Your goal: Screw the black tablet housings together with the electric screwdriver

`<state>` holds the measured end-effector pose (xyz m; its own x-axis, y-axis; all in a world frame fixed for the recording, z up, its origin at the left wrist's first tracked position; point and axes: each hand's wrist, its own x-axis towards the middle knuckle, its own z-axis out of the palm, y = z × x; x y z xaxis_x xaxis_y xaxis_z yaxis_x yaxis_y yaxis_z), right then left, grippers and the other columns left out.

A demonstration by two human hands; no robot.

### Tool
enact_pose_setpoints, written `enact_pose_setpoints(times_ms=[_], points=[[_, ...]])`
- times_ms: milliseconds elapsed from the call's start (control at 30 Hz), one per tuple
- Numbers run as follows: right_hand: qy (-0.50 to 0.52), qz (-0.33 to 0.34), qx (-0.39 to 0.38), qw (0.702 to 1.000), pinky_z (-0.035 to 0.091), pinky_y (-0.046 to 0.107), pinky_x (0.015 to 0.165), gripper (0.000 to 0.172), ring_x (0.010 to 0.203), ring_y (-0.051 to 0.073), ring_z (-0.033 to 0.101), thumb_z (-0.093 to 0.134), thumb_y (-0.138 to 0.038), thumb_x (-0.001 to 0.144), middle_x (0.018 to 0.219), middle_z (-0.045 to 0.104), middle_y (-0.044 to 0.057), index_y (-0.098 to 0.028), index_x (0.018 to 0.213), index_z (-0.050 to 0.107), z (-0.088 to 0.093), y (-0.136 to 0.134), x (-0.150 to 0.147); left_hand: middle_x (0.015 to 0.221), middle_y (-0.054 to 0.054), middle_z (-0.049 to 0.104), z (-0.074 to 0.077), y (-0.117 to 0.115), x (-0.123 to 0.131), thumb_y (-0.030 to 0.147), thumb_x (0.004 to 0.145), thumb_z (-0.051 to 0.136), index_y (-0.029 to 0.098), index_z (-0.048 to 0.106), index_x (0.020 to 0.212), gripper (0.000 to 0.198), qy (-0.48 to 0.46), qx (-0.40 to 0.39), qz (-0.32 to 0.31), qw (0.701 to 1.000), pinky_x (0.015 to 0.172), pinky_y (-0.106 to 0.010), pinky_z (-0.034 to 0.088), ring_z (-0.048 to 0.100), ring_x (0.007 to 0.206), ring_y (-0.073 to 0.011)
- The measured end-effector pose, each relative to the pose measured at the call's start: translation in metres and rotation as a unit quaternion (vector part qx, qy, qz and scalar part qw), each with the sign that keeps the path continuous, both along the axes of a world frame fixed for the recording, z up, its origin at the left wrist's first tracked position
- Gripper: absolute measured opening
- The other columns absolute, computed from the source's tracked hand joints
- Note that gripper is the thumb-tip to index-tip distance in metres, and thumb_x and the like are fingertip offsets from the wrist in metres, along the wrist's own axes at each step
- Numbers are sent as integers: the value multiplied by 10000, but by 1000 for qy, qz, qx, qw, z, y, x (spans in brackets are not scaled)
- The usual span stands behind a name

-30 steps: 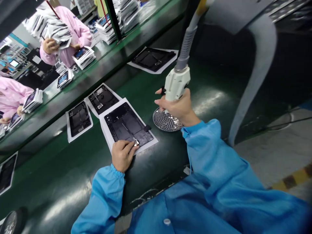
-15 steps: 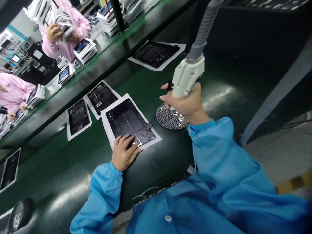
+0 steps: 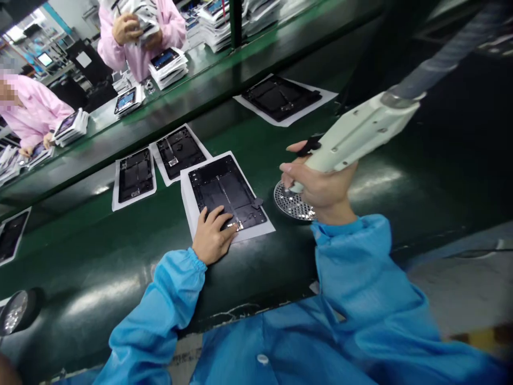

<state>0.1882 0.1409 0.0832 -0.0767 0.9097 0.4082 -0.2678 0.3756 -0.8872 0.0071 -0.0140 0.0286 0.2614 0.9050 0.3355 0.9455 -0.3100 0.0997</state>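
My left hand (image 3: 214,235) lies with fingers spread on the lower edge of a black tablet back housing (image 3: 226,195), which rests on a white sheet (image 3: 256,232). My fingertips are close to a small shiny part at its lower end. In my right hand (image 3: 326,192) is a pale electric screwdriver (image 3: 363,131), slanting up to the right, with my fingers wrapped round its lower body. Its lower end is over a round perforated metal screw dish (image 3: 289,202); my hand partly covers the dish, and the tip is hard to make out.
More black housings lie on white sheets: two (image 3: 136,174) (image 3: 180,152) to the left and one (image 3: 280,99) farther back. A round black-rimmed dish (image 3: 16,313) stands at lower left. Beyond the green bench (image 3: 100,256), co-workers in pink handle stacked tablets (image 3: 168,67). A grey hose (image 3: 452,59) extends to upper right.
The screwdriver has tilted from steep to strongly slanted, its upper end swinging right and towards me. My left hand stays on the housing. The view has shifted slightly.
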Motion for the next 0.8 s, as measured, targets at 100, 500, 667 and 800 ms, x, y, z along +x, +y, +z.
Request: enact_pose_setpoints(times_ms=[100,500,667,800], points=[[-7,73,-29,997,468,295,439,236,353,118,498,741,-234,658,436,549,-79,-222,856,613,2,-24,-19,1211,-85,635,-5,11,1,314,918,554,254,725,1028,212,-28,-22,38,999,1069,-601,306,476,1271,-311],[-96,142,-59,983,522,307,575,247,460,107,532,709,-243,665,531,567,-64,-189,889,619,-21,-51,-55,1273,-88,595,-10,15,4,338,921,553,285,709,1097,241,-84,-65,54,993,1096,-621,258,426,1319,-297],[-113,162,-55,979,527,304,592,236,498,115,554,712,-264,668,550,571,-52,-188,869,615,-25,-51,-53,1266,-88,601,-8,15,5,348,922,550,287,724,1067,234,-88,-71,57,992,1097,-614,262,446,1302,-297],[-127,172,-51,975,514,300,562,233,500,118,541,717,-276,662,555,565,-46,-194,856,619,-26,-52,-52,1287,-87,591,-7,15,5,344,926,541,286,729,1058,237,-86,-83,57,991,1108,-602,257,449,1299,-292]])
